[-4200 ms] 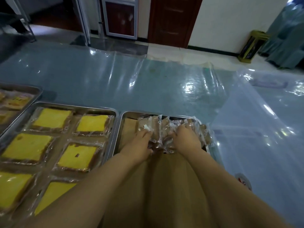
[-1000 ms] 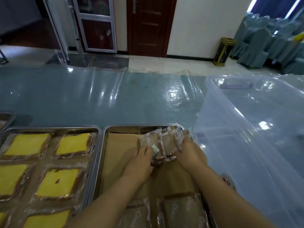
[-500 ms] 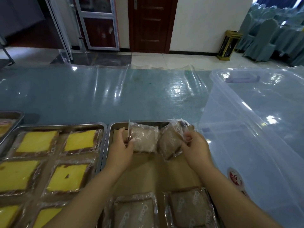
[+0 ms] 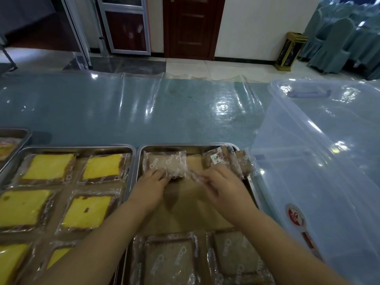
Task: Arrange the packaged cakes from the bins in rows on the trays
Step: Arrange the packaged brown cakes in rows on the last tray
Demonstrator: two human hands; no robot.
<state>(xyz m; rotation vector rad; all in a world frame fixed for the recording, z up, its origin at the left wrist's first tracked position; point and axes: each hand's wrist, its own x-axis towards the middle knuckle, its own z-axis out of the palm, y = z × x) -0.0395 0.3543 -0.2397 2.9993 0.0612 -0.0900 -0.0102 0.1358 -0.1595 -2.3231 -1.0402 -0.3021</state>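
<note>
Cake packet [image 4: 164, 164] in left grip [image 4: 152, 182] — stack [image 4: 226, 159] against right grip [image 4: 224, 186]

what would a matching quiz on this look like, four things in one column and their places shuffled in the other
Things:
1. yellow packaged cakes
2. clear plastic bin
3. left hand
4. right hand

Places:
A. holding the brown packaged cake in the far left corner of the right tray
B. on the table, right of both trays
C. in the left tray
D. gripping a bunch of brown cakes at the right tray's far right corner

Pairs: 1-C, 2-B, 3-A, 4-D
</note>
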